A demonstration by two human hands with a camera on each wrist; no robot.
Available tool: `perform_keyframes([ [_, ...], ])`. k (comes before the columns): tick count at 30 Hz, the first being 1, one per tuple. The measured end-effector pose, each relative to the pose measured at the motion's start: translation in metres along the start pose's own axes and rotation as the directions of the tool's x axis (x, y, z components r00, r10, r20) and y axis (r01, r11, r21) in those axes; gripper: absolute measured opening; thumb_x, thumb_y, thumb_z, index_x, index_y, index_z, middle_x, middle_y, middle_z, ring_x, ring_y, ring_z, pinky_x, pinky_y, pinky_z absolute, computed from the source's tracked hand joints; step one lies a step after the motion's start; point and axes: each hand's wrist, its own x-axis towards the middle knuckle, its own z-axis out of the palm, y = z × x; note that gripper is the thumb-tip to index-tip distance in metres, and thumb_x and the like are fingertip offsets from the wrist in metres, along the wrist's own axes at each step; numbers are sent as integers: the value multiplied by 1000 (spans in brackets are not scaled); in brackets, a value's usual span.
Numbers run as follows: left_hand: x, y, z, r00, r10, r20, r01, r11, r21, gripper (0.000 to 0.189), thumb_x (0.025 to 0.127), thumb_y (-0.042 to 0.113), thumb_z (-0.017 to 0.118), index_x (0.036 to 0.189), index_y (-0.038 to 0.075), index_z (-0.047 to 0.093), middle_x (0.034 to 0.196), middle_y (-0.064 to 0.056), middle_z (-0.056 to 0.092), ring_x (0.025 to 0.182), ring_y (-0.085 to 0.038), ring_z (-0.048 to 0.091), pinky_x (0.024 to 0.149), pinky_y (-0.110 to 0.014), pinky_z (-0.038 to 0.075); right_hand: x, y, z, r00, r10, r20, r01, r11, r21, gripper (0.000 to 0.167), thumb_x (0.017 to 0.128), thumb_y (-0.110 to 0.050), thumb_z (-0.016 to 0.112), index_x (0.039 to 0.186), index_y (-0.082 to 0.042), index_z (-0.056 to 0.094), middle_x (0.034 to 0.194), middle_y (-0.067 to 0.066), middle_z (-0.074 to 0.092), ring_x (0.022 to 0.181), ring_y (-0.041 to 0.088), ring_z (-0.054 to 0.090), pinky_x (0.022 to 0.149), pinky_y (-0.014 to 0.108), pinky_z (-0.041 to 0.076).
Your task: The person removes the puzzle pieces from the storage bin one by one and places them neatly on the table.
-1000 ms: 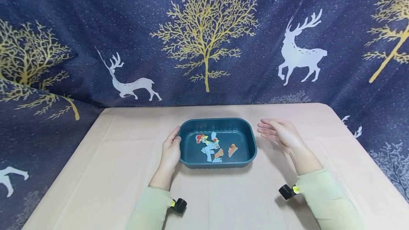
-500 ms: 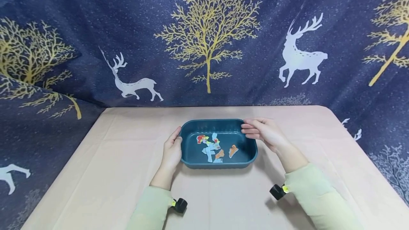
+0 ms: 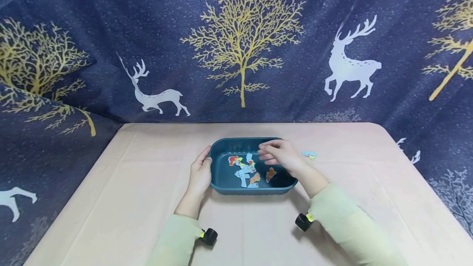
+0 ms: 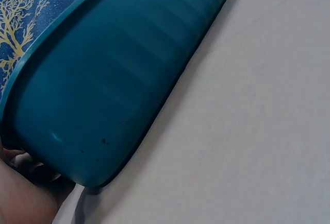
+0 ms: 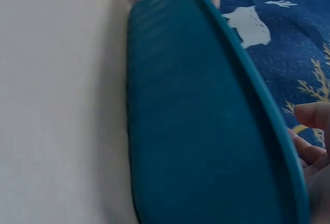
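A dark teal plastic tray [image 3: 225, 190] with deep sides and rounded corners stands on the table. My left hand [image 3: 200, 175] grips its left end, thumb at the rim and fingers along the outer wall. Inside lie several torn paper scraps [image 3: 243, 170], pale blue, red and yellow, and orange ones [image 3: 271, 174] towards the right. My right hand [image 3: 284, 157] hovers over the tray's right part, fingers loosely bent. In the right wrist view its thumb and fingers [image 5: 309, 149] stand apart with nothing visible between them. Another blue-and-yellow paper scrap [image 3: 309, 154] lies on the table, right of the tray.
A pale pink cloth covers the table [image 3: 148, 200]. Behind it hangs a dark blue curtain [image 3: 207, 15] printed with gold trees and white deer. A black wrist camera [image 3: 304, 221] juts from the right sleeve, another camera [image 3: 209, 237] from the left.
My right hand has moved left from beside the tray to above its right part. The scrap right of the tray now shows where that hand was. The left hand keeps its grip.
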Motion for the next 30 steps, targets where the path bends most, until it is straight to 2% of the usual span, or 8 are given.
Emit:
perform_keyframes([
  [5, 0, 0, 0, 1000, 11, 3, -11, 1000, 15, 45, 99, 9, 35, 144, 5, 38, 151, -10, 36, 144, -25, 26, 119, -43, 22, 7, -1, 13, 1000, -24, 11, 25, 995, -93, 43, 97, -23, 50, 129, 6, 52, 122, 25, 61, 101, 28, 67, 84, 34, 58],
  [11, 0, 0, 0, 1000, 2, 0, -2, 1000, 6, 45, 99, 9, 36, 144, 5, 39, 151, -9, 36, 143, -25, 26, 119, -42, 22, 15, 4, 27, 999, -42, -24, 36, 973, -228, 37, 93, -21, 58, 122, 2, 60, 109, 15, 68, 95, 27, 68, 77, 33, 59],
  [15, 0, 0, 0, 1000, 3, -5, -3, 1000, 3, 44, 99, 9, 36, 143, 5, 39, 151, -11, 37, 143, -26, 27, 119, -43, 22, 20, 12, 34, 996, -78, -39, 59, 932, -357, 32, 90, -21, 61, 116, -2, 65, 98, 9, 70, 82, 22, 67, 67, 29, 58],
  [18, 0, -1, 1, 1000, 11, -3, -11, 1000, 3, 44, 99, 8, 36, 143, 3, 40, 151, -12, 36, 143, -28, 27, 118, -44, 23, 22, 17, 36, 995, -96, -32, 72, 896, -439, 29, 89, -19, 63, 113, -4, 67, 93, 5, 69, 71, 18, 62, 50, 31, 55],
  [21, 0, 0, 1, 1000, 5, -2, -5, 1000, 4, 44, 99, 9, 36, 143, 5, 39, 151, -11, 36, 143, -26, 27, 119, -43, 23, 22, 19, 39, 993, -118, -3, 100, 856, -507, 27, 88, -18, 65, 111, -4, 67, 91, 4, 68, 70, 15, 60, 43, 30, 52],
  [23, 0, 0, 1, 1000, 2, -2, -2, 1000, 5, 45, 99, 9, 36, 143, 5, 39, 151, -10, 36, 143, -26, 27, 119, -43, 22, 22, 20, 41, 991, -130, 13, 115, 828, -548, 26, 87, -18, 66, 109, -4, 68, 91, 4, 69, 74, 14, 61, 46, 28, 53],
  [26, 1, 0, 0, 1000, -5, -3, 5, 1000, 8, 45, 99, 10, 36, 144, 5, 39, 151, -9, 36, 143, -25, 26, 119, -42, 22, 22, 19, 43, 989, -145, 29, 132, 778, -614, 24, 86, -19, 68, 105, -6, 70, 91, 2, 70, 82, 13, 63, 59, 25, 55],
  [30, 0, 0, 0, 1000, -1, -2, 1, 1000, 9, 45, 99, 9, 36, 144, 5, 39, 151, -10, 36, 143, -25, 27, 119, -42, 22, 22, 19, 45, 981, -183, 65, 177, 710, -682, 23, 85, -20, 70, 103, -6, 72, 93, 2, 69, 90, 15, 60, 75, 31, 55],
])
